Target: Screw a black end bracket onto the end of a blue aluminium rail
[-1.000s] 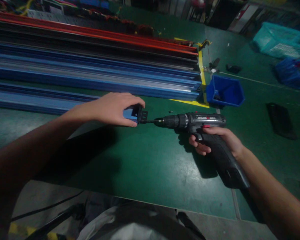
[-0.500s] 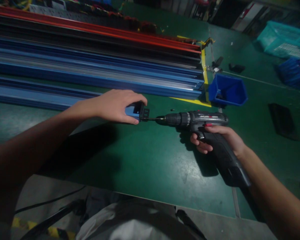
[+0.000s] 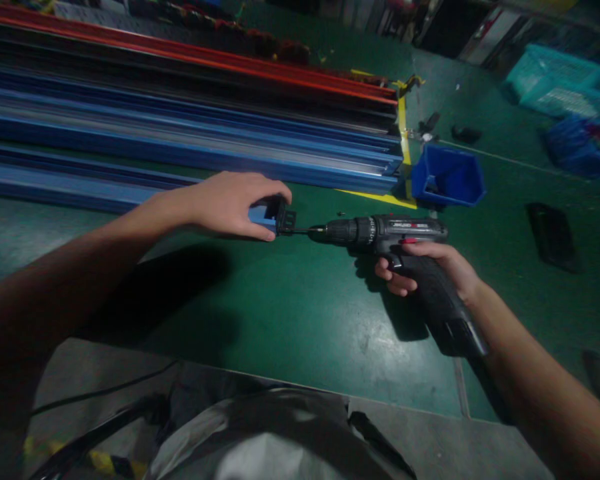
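Blue rail (image 3: 80,180), likely stiff, suits an end grip: left hand (image 3: 225,203) fingers clasp it, right hand (image 3: 455,267) fingers wrap the drill (image 3: 405,229).

Bare forearms (image 3: 525,360), pale grey clothing (image 3: 273,443)

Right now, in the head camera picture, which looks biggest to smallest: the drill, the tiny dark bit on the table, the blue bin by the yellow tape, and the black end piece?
As they look in the head view:
1. drill
2. blue bin
3. black end piece
4. tiny dark bit
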Motion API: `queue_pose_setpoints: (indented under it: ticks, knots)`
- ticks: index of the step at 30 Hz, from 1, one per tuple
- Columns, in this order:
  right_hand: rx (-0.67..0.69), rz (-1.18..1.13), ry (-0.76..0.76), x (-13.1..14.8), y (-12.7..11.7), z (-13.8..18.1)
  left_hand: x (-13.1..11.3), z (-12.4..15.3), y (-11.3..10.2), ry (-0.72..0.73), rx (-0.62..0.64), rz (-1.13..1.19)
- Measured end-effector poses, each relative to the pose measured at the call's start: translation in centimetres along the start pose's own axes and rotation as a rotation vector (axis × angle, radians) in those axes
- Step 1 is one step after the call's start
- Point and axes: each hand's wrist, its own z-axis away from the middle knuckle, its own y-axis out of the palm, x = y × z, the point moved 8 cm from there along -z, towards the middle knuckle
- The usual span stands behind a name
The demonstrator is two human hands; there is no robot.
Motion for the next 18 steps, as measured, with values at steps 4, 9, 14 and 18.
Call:
queue_pose_setpoints:
  ticks: [4,9,14,18]
  knots:
    - [0.045,-0.021,-0.005,-0.11,-0.29,-0.22,-0.04,0.02,-0.09,0.019,-0.013,-0.016]
    - [0.070,-0.038,-0.017,-0.07,0.06,-0.16,-0.24,0.06,-0.18,0.025,-0.008,-0.025]
    - [0.071,-0.047,-0.010,-0.14,0.11,-0.13,-0.33,0.08,-0.26,0.022,-0.007,-0.036]
    - [0.061,-0.058,-0.008,-0.17,0.00,-0.08,-0.40,0.07,-0.28,0.022,-0.007,-0.038]
